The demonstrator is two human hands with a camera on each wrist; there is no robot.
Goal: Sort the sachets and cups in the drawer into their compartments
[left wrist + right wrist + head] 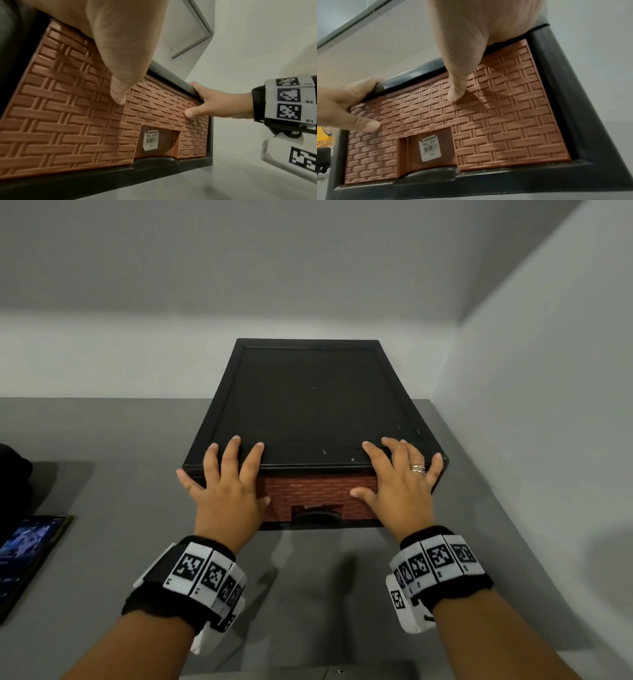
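A black drawer unit [308,405] stands on the grey table [120,440]. Its brown woven-pattern drawer front [318,487] sits flush in the frame, so the sachets and cups are hidden. My left hand [239,474] lies over the unit's front left top edge, fingers spread flat on the lid and thumb [118,94] pressing the drawer front [68,121]. My right hand [376,470] mirrors it at the front right, with its thumb [457,92] on the drawer front [505,121]. Between the thumbs is the handle recess [317,513] with a barcode sticker [429,148].
A white wall [531,405] runs close along the unit's right side and another stands behind it. At the table's left edge lie a lit tablet [27,553] and a dark object [13,484]. Bare grey table spreads in front of the drawer.
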